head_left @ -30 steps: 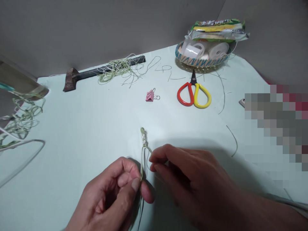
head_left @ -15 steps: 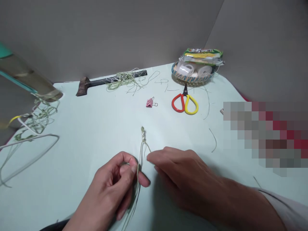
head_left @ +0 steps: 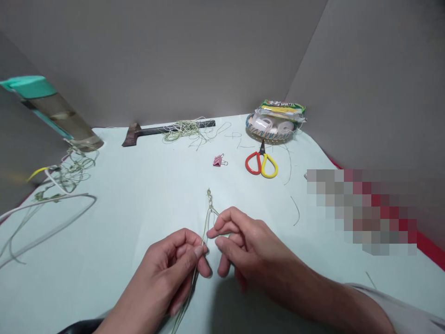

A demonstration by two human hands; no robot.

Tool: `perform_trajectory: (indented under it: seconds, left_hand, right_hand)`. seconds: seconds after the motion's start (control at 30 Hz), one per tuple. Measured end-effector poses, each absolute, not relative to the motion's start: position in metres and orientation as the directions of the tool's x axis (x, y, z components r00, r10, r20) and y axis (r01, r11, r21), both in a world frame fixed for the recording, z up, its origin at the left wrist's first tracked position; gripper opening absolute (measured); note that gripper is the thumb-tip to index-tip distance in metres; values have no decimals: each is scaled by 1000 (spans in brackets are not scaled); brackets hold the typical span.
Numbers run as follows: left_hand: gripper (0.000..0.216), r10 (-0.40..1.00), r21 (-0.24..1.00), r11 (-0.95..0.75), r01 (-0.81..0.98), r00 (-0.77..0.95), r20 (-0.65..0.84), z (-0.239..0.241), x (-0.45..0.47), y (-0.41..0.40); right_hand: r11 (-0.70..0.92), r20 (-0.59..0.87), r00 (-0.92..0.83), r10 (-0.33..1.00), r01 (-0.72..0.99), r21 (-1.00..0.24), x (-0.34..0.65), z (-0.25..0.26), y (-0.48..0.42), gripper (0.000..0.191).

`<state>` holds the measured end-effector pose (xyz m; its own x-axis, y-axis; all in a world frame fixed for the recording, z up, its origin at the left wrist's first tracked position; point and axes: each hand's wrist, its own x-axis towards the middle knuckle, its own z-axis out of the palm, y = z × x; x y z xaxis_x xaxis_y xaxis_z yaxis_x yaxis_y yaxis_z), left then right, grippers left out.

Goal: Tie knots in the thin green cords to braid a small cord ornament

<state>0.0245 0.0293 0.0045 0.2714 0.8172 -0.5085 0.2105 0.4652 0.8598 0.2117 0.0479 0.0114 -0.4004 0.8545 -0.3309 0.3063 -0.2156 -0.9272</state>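
Observation:
A short knotted piece of green cord (head_left: 210,200) lies on the table in front of my hands, its loose strands running toward me. Thumb and forefinger of my left hand (head_left: 170,269) pinch the left strands, and their long tails (head_left: 184,308) trail down past the palm. To the right, my right hand (head_left: 252,246) has curled fingers, with forefinger and thumb tips a little apart. One strand leads from the knot behind its forefinger, and a bit of green shows between the fingers. Just where it is gripped there is hidden.
Beyond the knot lie a pink binder clip (head_left: 218,161) and red-and-yellow scissors (head_left: 261,164). A basket (head_left: 269,136) stands behind them. At the back, tangled cord (head_left: 184,131) lies over a hammer-like tool (head_left: 131,135). A bottle (head_left: 62,116) and white cable (head_left: 83,197) are at left.
My right hand has turned and opened its forefinger and thumb more into view beside the strands. My left hand keeps its pinch. The whole view has shifted, showing more of the bottle.

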Motion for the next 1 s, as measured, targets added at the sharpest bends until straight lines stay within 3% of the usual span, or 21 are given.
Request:
perform_trajectory:
  seconds: [0.17, 0.4, 0.6, 0.77, 1.0]
  left_hand:
    - [43, 814, 880, 450, 151, 336, -474, 5, 27, 29]
    - [38, 790, 856, 502, 122, 339, -512, 2, 29, 28]
    - [42, 769, 840, 480, 251, 339, -541, 3, 27, 31]
    - [44, 854, 837, 364, 409, 211, -475, 17, 26, 42]
    - [32, 860, 871, 404, 281, 209, -466, 11, 31, 62]
  right_hand:
    - [-390, -375, -445, 813, 62, -919, 202, -3, 51, 14]
    - [-461, -404, -402, 822, -51, -886, 194, -13, 60, 26]
    - [-470, -403, -422, 812, -63, -880, 195, -14, 58, 20]
    - [-473, -409, -447, 795, -35, -880, 199, -10, 59, 18]
    - [-461, -413, -464, 784, 10, -887, 201, -11, 60, 17]
